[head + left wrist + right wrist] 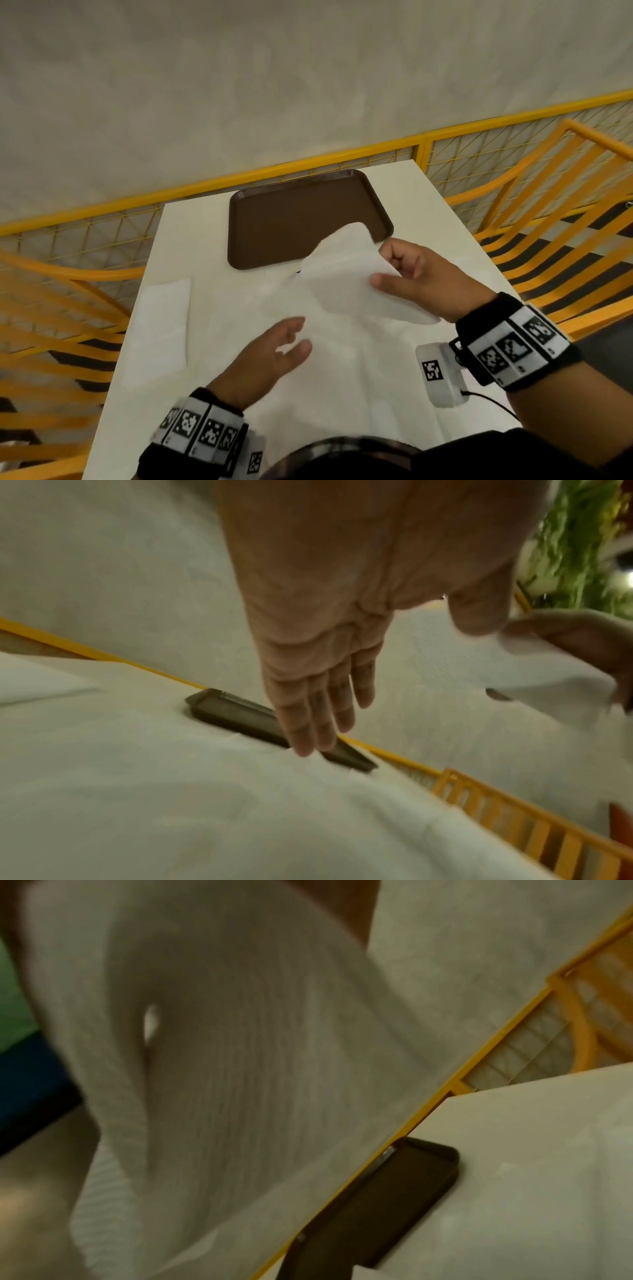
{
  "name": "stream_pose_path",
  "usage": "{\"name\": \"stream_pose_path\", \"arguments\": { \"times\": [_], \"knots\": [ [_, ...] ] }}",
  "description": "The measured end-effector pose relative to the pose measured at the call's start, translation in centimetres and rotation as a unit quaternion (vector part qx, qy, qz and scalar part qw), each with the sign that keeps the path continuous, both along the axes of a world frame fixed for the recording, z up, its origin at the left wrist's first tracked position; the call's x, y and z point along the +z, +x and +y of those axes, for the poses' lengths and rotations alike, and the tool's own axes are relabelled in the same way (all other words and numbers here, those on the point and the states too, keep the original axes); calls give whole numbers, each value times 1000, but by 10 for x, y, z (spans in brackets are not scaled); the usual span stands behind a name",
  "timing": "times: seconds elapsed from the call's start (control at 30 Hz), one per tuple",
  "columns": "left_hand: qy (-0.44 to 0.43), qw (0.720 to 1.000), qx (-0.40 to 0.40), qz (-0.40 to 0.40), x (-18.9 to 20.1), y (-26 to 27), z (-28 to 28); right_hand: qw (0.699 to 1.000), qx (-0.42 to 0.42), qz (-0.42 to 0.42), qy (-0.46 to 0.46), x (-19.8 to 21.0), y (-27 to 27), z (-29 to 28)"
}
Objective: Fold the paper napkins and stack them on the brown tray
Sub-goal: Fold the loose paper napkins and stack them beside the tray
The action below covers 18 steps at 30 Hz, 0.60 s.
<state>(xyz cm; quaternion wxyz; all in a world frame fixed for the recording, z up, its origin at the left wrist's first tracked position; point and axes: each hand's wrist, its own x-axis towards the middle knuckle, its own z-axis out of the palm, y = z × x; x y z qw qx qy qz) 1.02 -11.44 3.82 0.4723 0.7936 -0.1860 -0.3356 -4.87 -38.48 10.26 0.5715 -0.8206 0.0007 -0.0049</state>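
**Lifted napkin hangs between the two hands, tray beyond**

Wristbands with printed markers sit lowest in the head view; outward from them come the fingers. Those of the left hand (274, 346) are straight and slightly spread, holding nothing, hovering over the napkins lying flat on the white table (428, 205). The right hand (421, 274) has thumb and curled fingers pinching one edge of the raised napkin (346, 274), which droops from that grip toward the left hand, its long axis running from the pinch down and leftward. The free lower edge looks closer to the left fingers than to anything else, so that hand seems best placed to catch it for a fold. Beyond the raised sheet lies the brown tray (284, 219), bare, at the table's far end. One more napkin (164, 322) lies flat at the left edge.
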Motion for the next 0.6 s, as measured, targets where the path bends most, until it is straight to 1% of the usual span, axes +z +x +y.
{"name": "stream_pose_path", "arguments": {
  "times": [0.03, 0.1, 0.13, 0.17, 0.2, 0.27, 0.33, 0.4, 0.47, 0.53, 0.6],
  "knots": [
    [-71, 997, 10, 42, 10, 3, -7, 1000, 16, -9, 4, 2, -4, 7],
    [-190, 975, 41, 108, 30, 9, -16, 999, 36, -32, -8, 2, -9, 20],
    [-235, 963, 59, 123, 38, 12, -18, 998, 39, -39, -20, -1, -10, 25],
    [-260, 954, 81, 122, 46, 14, -20, 998, 38, -44, -32, -3, -12, 30],
    [-267, 953, 101, 102, 52, 16, -21, 997, 36, -51, -42, -6, -13, 33],
    [-259, 957, 126, 31, 60, 20, -21, 995, 38, -67, -59, -10, -16, 39],
    [-263, 955, 137, -5, 62, 23, -16, 996, 46, -62, -49, -10, -18, 43],
    [-278, 953, 121, 5, 68, 25, -8, 998, 41, -39, -19, -6, -16, 43],
    [-282, 956, 78, 35, 79, 26, -1, 999, 32, -35, 9, 0, -8, 36],
    [-273, 960, 24, 54, 92, 29, 2, 996, 42, -30, 68, 9, 4, 33],
    [-282, 957, -7, 66, 104, 32, 5, 987, 56, 15, 149, 10, 17, 31]
  ]
}}
